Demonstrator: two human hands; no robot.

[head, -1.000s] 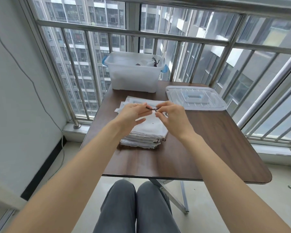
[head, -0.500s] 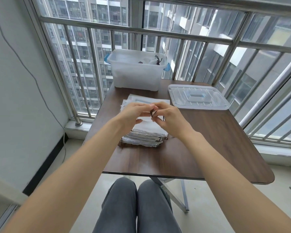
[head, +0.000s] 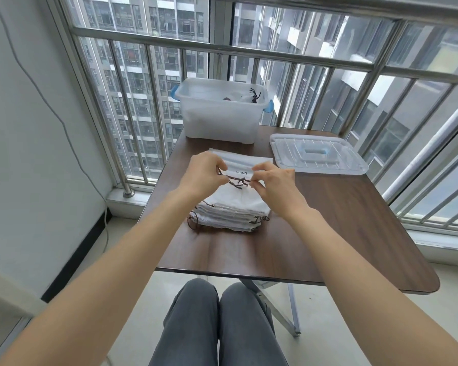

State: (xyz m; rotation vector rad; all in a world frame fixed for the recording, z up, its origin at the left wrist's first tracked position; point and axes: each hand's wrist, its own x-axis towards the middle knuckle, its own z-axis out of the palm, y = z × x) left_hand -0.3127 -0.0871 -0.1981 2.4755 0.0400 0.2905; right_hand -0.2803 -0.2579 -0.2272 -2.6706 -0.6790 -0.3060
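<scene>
A stack of white cloth drawstring bags (head: pixel 233 212) lies on the brown table (head: pixel 341 228). My left hand (head: pixel 204 173) and my right hand (head: pixel 273 183) hover over the stack's far end. Each pinches one end of a dark brown drawstring cord (head: pixel 237 180) stretched between them, with a knot near the middle. A white label strip with dark printed letters (head: pixel 239 172) shows just behind the cord.
A translucent plastic storage box (head: pixel 220 117) with blue handles stands at the table's far edge, with dark cord and white items inside. Its lid (head: pixel 317 154) lies flat to the right. Metal railing bars close off the far side. My knees sit below the near table edge.
My hands have drawn apart, and the cord now stretches between them with its knot showing. The view has shifted slightly.
</scene>
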